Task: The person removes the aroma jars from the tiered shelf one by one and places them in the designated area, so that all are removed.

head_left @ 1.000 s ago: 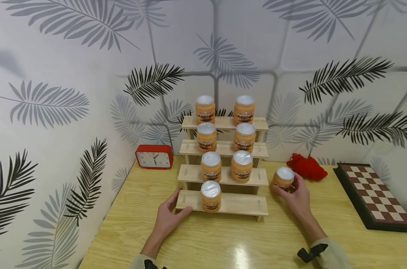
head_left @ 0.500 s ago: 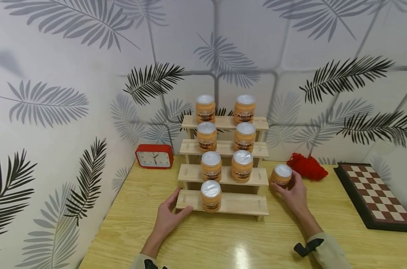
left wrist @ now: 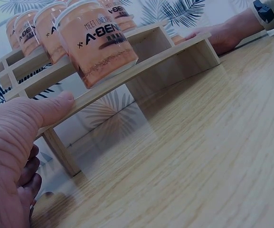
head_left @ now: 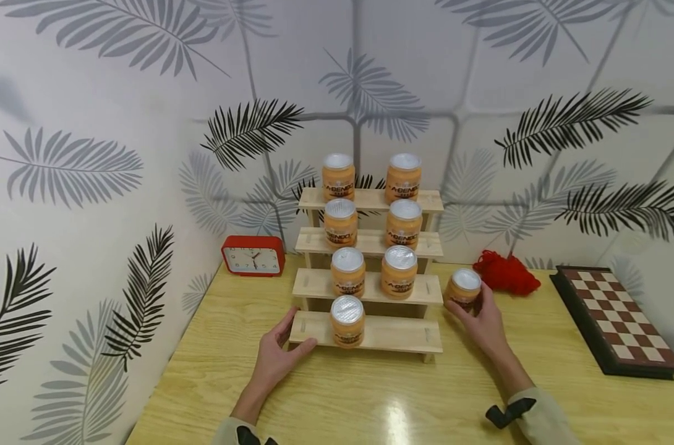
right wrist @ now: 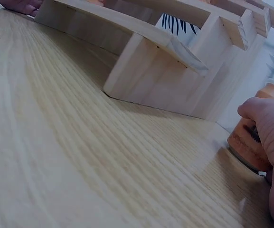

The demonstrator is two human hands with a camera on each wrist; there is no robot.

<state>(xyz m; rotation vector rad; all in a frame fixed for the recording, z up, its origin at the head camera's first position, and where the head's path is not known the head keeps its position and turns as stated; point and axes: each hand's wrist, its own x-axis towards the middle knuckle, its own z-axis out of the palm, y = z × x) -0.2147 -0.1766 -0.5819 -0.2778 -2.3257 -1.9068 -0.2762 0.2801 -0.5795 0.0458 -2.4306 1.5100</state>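
Observation:
A stepped wooden shelf (head_left: 392, 334) stands on the table, with pairs of orange cans on its upper three steps. One can (head_left: 347, 321) stands left of centre on the lowest step. My left hand (head_left: 278, 358) grips the left end of that step; in the left wrist view the thumb (left wrist: 56, 107) lies along the board and the other fingers curl below it. To the right of the shelf, my right hand (head_left: 484, 318) holds an orange can (head_left: 464, 289) with a silver lid, thumb on its near side. Whether this can touches the table is hard to tell.
A red alarm clock (head_left: 253, 256) stands at the back left. Red yarn (head_left: 506, 273) lies just behind the right hand. A brown-and-white chessboard (head_left: 618, 318) rests at the right. The patterned wall (head_left: 498, 136) rises directly behind the shelf.
My right hand has moved slightly left and back with the can, bringing it nearer the shelf's right side. My left hand keeps its grip on the shelf. The head view has shifted a little.

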